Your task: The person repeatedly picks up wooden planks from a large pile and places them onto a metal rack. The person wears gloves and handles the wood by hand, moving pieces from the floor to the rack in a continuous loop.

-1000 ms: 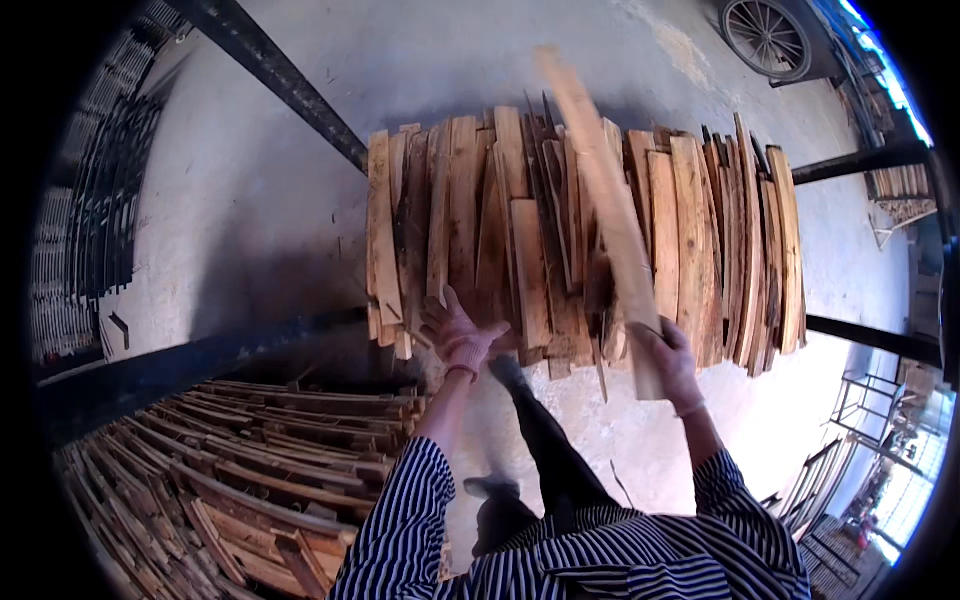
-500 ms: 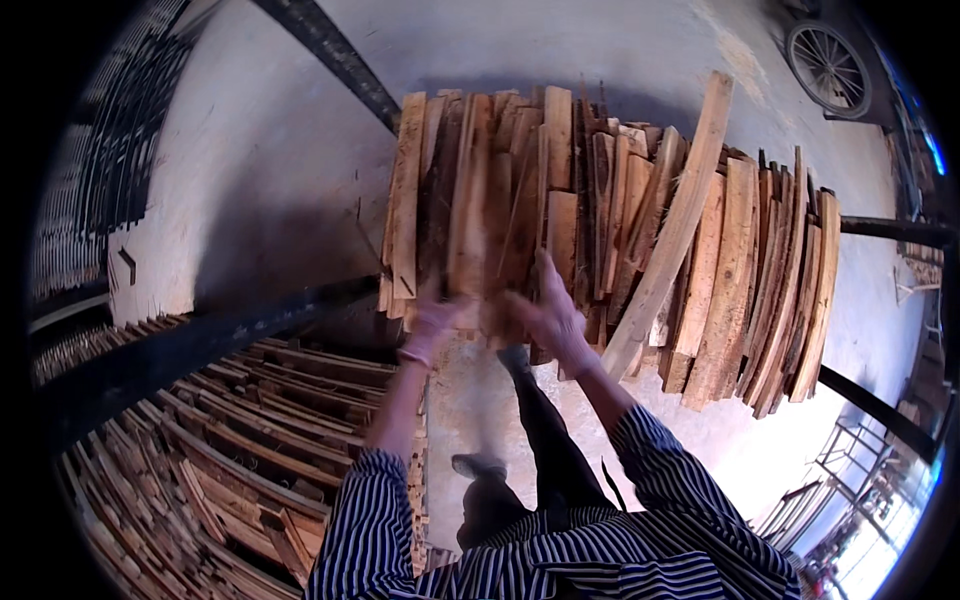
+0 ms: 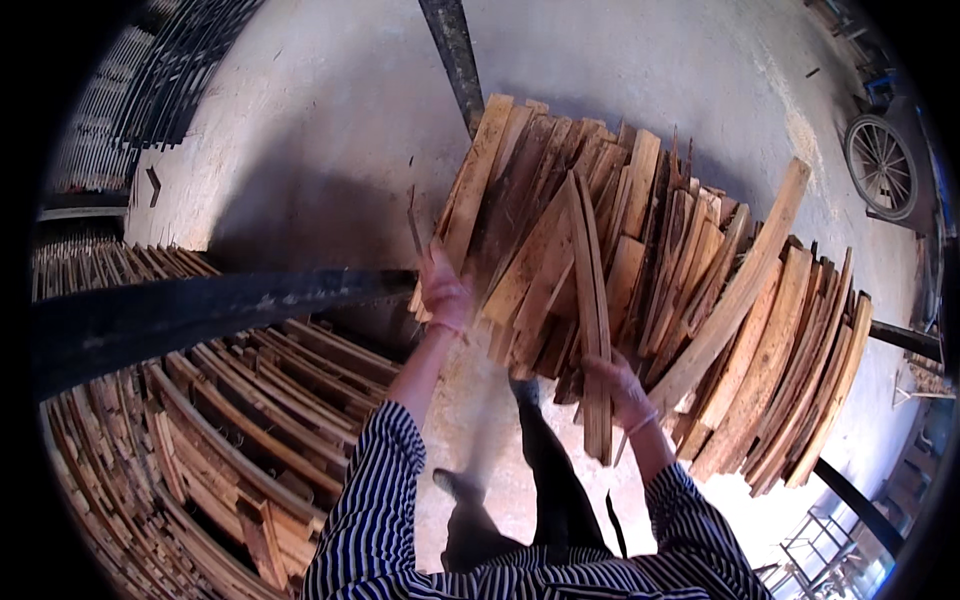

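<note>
A pile of rough-sawn wooden strips point(image 3: 745, 370) lies in front of me across dark metal bars, bark still showing on some edges. Closed around the lower part of a narrow wooden strip point(image 3: 591, 290) is my right hand point(image 3: 622, 390). That strip stands tilted over the others, its near end jutting past the pile. At the pile's left end, my left hand point(image 3: 447, 290) reaches up with its fingers extended, beside the lower end of the leftmost board point(image 3: 478, 185). A thin splinter point(image 3: 414, 220) sticks up near its fingertips. Slight blur covers the left fingers.
Another large stack of wooden strips point(image 3: 215, 430) fills the lower left. A dark metal beam point(image 3: 230, 305) runs between it and the pile, and a second bar point(image 3: 452, 50) rises behind. Dark metal lengths point(image 3: 185, 75) stand far left; a spoked wheel point(image 3: 881, 165) is far right.
My hands have moved apart, the left to the pile's left end, the right rightward onto a narrow strip. Several strips in the middle now lie slanted. The view has shifted left.
</note>
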Tool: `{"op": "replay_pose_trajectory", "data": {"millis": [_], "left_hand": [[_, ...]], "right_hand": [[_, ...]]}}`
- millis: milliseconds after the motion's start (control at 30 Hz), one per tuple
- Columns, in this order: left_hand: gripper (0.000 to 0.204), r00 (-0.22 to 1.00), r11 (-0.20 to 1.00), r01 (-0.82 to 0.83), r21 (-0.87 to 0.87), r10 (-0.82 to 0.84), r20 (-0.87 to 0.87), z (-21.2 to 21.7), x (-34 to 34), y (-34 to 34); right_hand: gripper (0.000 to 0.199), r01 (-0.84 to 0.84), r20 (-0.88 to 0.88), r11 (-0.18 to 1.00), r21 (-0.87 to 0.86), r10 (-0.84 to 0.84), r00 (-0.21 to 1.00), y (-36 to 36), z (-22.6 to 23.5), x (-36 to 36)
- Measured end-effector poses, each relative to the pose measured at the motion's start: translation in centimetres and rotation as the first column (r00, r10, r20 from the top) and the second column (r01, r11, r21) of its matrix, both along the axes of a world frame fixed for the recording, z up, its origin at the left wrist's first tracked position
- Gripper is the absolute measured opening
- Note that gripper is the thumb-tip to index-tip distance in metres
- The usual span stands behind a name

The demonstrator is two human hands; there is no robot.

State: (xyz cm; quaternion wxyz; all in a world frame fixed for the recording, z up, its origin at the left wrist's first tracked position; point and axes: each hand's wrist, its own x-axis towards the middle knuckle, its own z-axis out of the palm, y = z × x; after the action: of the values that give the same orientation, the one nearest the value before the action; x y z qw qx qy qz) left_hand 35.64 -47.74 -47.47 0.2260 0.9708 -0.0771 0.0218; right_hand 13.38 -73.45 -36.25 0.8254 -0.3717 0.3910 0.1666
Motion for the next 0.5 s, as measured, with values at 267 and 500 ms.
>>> {"op": "replay_pose_trajectory", "data": {"millis": [267,500], "left_hand": [[0.110,0.720,0.993,-0.107,0.041,0.106,-0.685,-2.8,12.8,-1.6],[0.095,0.645,0.995,-0.049,0.086,0.097,-0.758,-1.4,12.0,0.3]], "right_hand": [[0.073,-0.110,-0.012,0.992,-0.069,0.109,0.994,-0.8,-2.1,-0.9],[0.066,-0.111,0.028,0.983,-0.144,0.116,0.993,-0.5,0.6,-0.6]]}}
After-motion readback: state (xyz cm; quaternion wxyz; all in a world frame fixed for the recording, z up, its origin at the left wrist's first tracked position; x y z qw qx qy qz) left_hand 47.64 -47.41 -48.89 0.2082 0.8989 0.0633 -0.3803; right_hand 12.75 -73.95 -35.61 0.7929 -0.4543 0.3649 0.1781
